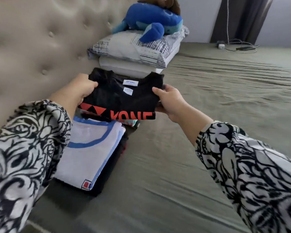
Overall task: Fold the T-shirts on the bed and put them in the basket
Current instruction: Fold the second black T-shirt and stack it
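A folded black T-shirt (124,100) with red lettering and white neck labels is held up between both hands, just above the bed. My left hand (79,91) grips its left edge, thumb on top. My right hand (170,102) grips its right edge. Below and nearer to me lies a pile of folded shirts, topped by a white T-shirt (89,153) with a blue collar, with dark garments underneath. A bit of patterned cloth (132,124) shows under the black shirt. No basket is in view.
The bed (208,132) has a rumpled olive sheet. A tufted beige headboard (40,47) runs along the left. Stacked pillows (134,51) with a blue plush toy (151,21) sit behind the shirts. Cables and a charger (233,46) lie at the far edge by a dark curtain.
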